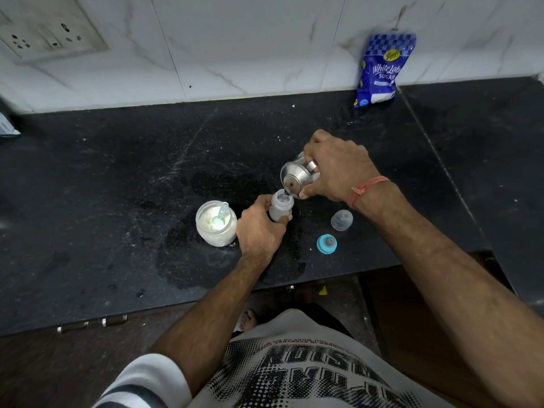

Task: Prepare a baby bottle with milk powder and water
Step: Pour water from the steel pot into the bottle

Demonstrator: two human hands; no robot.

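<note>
My left hand (259, 228) grips a small translucent baby bottle (281, 207) standing upright and uncapped on the black counter (117, 178). My right hand (338, 169) holds a steel cup (295, 178) tilted over the bottle's mouth, and a thin stream of water runs from its rim into the bottle. Left of the bottle stands an open glass jar of white milk powder (216, 223) with a light blue scoop (220, 214) lying in it. The bottle's clear cap (341, 220) and its blue ring with the teat (326, 244) lie on the counter to the right.
A blue sugar packet (382, 69) leans against the white marble wall at the back right. A switch plate (47, 25) is on the wall at the upper left. Wet patches darken the counter around the jar. The counter's front edge runs just below my forearms.
</note>
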